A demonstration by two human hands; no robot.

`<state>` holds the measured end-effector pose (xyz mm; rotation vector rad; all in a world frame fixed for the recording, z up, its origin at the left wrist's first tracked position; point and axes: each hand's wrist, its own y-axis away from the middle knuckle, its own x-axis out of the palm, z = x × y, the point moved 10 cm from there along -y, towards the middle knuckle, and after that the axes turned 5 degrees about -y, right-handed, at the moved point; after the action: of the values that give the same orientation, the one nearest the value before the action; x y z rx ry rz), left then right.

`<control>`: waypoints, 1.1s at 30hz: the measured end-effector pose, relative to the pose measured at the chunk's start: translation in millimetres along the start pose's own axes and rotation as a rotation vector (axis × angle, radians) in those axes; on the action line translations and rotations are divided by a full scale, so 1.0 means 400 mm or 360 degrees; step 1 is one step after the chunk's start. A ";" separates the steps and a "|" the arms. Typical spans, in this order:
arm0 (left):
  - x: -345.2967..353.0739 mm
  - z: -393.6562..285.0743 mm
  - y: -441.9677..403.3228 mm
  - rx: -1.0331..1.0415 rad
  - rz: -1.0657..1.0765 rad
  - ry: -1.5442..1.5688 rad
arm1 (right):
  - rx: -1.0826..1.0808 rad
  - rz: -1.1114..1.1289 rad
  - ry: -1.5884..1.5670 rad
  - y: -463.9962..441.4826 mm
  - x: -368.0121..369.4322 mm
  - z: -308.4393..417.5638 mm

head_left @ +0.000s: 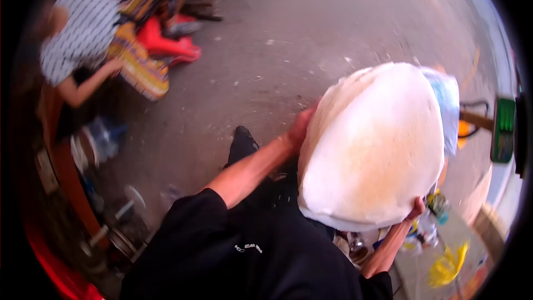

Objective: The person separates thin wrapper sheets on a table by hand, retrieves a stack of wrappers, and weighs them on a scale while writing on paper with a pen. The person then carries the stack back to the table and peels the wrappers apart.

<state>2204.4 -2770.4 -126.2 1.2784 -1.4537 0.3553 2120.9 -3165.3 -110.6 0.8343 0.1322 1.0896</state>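
Observation:
A large, thick white foam cushion [377, 144] with rounded edges and a yellowish tint on its face is held up in front of my body. My left hand [301, 128] grips its left side, with the fingers partly hidden behind the foam. At the lower right edge, my right hand [416, 209] holds the cushion from the side and below. Behind its upper right side a pale blue sheet or bag [446, 100] shows, partly covered by the foam.
At the upper left a person in a patterned shirt [83, 28] handles a yellow-patterned piece [139, 69] near a red plastic thing [166, 41]. A table [413, 269] with a yellow bundle [449, 264] stands lower right. A green-headed tool [504, 130] is at the right.

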 end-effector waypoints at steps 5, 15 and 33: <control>-0.116 -0.204 0.395 0.0465 -0.0233 0.0042 | 0.0089 0.0461 0.0528 -0.017 0.273 -0.102; -0.622 -0.385 1.311 0.1197 -0.1010 0.0318 | 0.0184 0.1560 0.1329 0.339 1.313 -0.734; -1.299 -0.976 2.277 0.1764 -0.1821 0.0722 | 0.1741 0.2315 0.1647 1.448 2.417 -2.051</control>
<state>1546.2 -1868.3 -54.0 2.4360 0.1193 0.6140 1775.2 -1817.8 -19.4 1.2344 1.2117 2.8984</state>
